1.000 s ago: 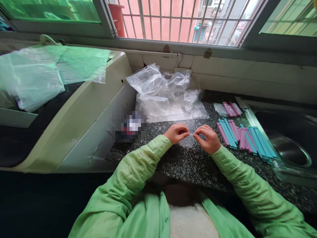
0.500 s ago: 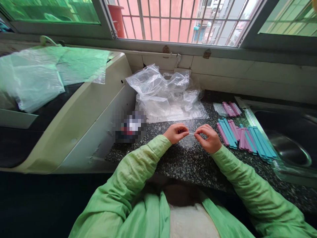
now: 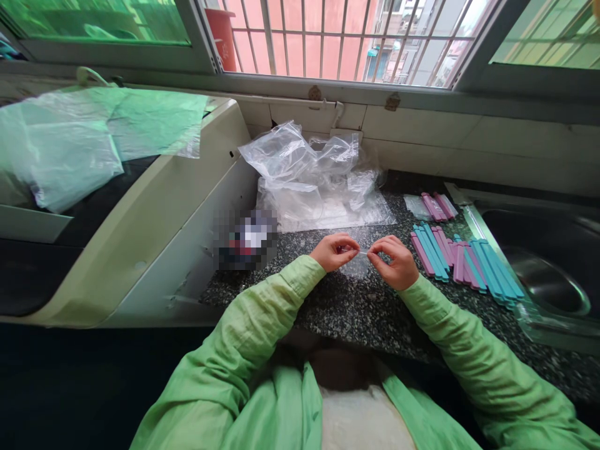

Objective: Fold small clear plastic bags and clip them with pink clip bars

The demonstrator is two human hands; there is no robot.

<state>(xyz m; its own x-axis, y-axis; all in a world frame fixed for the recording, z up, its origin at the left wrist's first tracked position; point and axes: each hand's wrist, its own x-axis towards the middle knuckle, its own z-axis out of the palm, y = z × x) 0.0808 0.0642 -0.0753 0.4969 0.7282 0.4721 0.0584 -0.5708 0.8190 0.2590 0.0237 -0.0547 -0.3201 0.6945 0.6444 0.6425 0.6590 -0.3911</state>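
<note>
Beyond the grip, a crumpled clear plastic heap [image 3: 314, 178] lies against the tiled wall; right of it, pink and blue sticks [image 3: 462, 259] lie beside a steel sink [image 3: 544, 275].

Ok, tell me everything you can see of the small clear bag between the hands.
The small clear plastic bag is thin, transparent and nearly colourless, so the speckled granite countertop shows through it. Its top edge is stretched level between the left hand and the right hand, each pinching one end. The body hangs below toward the counter; whether it touches it cannot be told. It looks empty, though contents are hard to make out.
</note>
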